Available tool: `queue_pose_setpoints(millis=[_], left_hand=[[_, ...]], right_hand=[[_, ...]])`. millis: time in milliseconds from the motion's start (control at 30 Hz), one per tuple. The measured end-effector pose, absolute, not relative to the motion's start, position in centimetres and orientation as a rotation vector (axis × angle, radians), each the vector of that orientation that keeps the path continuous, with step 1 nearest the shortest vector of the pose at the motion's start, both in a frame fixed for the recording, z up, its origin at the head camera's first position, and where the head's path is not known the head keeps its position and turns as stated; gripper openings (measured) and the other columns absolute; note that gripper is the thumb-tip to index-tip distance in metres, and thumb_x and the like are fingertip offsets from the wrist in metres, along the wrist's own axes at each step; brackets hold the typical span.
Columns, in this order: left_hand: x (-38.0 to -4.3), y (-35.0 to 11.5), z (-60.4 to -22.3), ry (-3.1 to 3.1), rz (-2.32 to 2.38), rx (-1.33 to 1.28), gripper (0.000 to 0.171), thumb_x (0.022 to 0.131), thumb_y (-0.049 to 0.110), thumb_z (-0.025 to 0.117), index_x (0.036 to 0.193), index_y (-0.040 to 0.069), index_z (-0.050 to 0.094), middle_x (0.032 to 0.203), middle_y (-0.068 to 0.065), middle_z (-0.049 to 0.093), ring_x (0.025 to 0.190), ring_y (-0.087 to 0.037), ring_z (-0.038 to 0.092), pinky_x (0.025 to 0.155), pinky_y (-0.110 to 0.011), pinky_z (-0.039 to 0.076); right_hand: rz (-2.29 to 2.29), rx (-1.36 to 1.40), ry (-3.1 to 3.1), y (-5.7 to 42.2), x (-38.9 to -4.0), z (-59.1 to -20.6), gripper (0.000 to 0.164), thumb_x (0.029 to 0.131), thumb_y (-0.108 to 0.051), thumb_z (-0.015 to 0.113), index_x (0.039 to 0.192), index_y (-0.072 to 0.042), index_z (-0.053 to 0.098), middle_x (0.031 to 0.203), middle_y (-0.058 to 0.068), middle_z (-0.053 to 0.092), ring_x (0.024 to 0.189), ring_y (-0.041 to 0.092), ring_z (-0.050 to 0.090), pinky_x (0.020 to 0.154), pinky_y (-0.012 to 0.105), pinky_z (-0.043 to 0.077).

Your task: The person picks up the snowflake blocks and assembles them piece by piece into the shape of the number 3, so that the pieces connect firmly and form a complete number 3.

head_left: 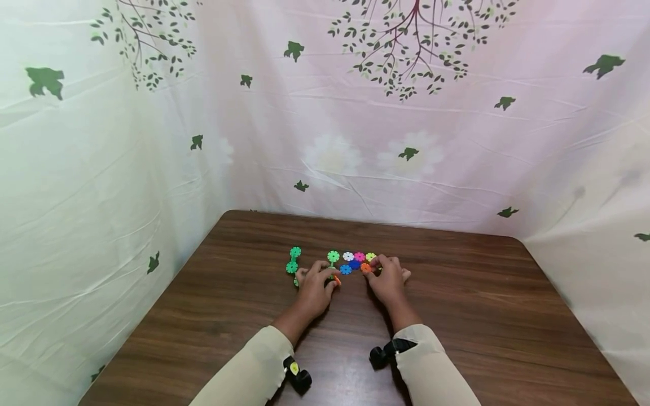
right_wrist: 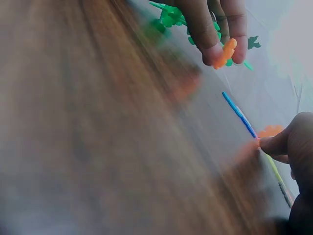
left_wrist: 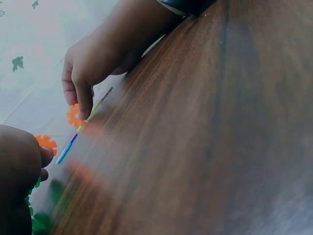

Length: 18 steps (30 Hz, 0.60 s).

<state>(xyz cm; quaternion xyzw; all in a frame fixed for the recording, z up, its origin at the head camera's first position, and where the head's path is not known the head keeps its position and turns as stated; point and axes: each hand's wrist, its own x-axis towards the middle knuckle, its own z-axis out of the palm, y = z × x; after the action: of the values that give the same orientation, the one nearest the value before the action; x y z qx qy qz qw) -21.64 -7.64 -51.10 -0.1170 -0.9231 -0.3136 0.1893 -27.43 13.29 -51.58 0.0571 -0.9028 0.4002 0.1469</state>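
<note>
My left hand (head_left: 313, 288) pinches an orange notched flower disc (left_wrist: 46, 142) between thumb and finger, low over the table. Under and beside that hand are joined green discs (head_left: 291, 267), partly hidden by the fingers. My right hand (head_left: 390, 285) pinches a second orange flower disc (head_left: 365, 267), held on edge in the left wrist view. Near its fingertips lie a dark blue disc (head_left: 354, 264), a lighter blue disc (head_left: 346, 269), a pink disc (head_left: 359, 256) and a yellow disc (head_left: 371, 256). A white disc (head_left: 348, 256) sits beside another green disc (head_left: 333, 256).
The dark wood table (head_left: 482, 316) has a rounded far edge. A pale curtain (head_left: 355, 141) printed with leaves and birds hangs behind it and along both sides. Black wrist cameras (head_left: 388, 352) are strapped over the light sleeves.
</note>
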Motion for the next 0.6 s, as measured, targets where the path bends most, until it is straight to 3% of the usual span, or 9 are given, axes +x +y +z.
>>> queue_pose_setpoints(millis=[233, 333, 433, 600], left_hand=[[-21.6, -7.3, -51.0, -2.589, -0.900, -0.278, 0.020, 0.101, 0.010, 0.078, 0.119, 0.018, 0.082, 0.137, -0.012, 0.067, 0.125, -0.031, 0.069, 0.108, -0.061, 0.034], [-21.7, -7.4, -51.1, -2.574, -0.878, -0.266, 0.020, 0.100, 0.010, 0.078, 0.118, 0.018, 0.082, 0.136, -0.011, 0.067, 0.124, -0.030, 0.070, 0.106, -0.060, 0.035], [-21.8, -7.5, -51.1, -2.567, -0.859, -0.257, 0.020, 0.100, 0.010, 0.079, 0.118, 0.018, 0.082, 0.136, -0.012, 0.068, 0.124, -0.030, 0.070, 0.105, -0.059, 0.036], [-21.9, -7.5, -51.1, -2.559, -0.850, -0.256, 0.020, 0.100, 0.011, 0.079, 0.118, 0.018, 0.082, 0.136, -0.013, 0.068, 0.126, -0.029, 0.070, 0.104, -0.059, 0.036]], right_hand=[[1.213, 0.247, -2.557, 13.3, -26.1, -51.7, 0.032, 0.100, -0.010, 0.078, 0.132, -0.005, 0.073, 0.099, 0.015, 0.070, 0.107, 0.033, 0.059, 0.102, 0.059, 0.023], [1.240, 0.321, -2.517, 12.9, -25.7, -51.7, 0.032, 0.099, -0.008, 0.080, 0.130, -0.005, 0.076, 0.101, 0.014, 0.074, 0.106, 0.031, 0.063, 0.102, 0.057, 0.028], [1.294, 0.392, -2.484, 12.3, -25.1, -51.7, 0.030, 0.095, -0.005, 0.083, 0.125, -0.004, 0.078, 0.097, 0.011, 0.074, 0.097, 0.025, 0.065, 0.099, 0.049, 0.041], [1.558, 0.434, -2.455, 11.6, -24.2, -51.4, 0.027, 0.092, -0.001, 0.086, 0.117, -0.003, 0.080, 0.085, 0.006, 0.072, 0.081, 0.010, 0.062, 0.079, 0.027, 0.053]])
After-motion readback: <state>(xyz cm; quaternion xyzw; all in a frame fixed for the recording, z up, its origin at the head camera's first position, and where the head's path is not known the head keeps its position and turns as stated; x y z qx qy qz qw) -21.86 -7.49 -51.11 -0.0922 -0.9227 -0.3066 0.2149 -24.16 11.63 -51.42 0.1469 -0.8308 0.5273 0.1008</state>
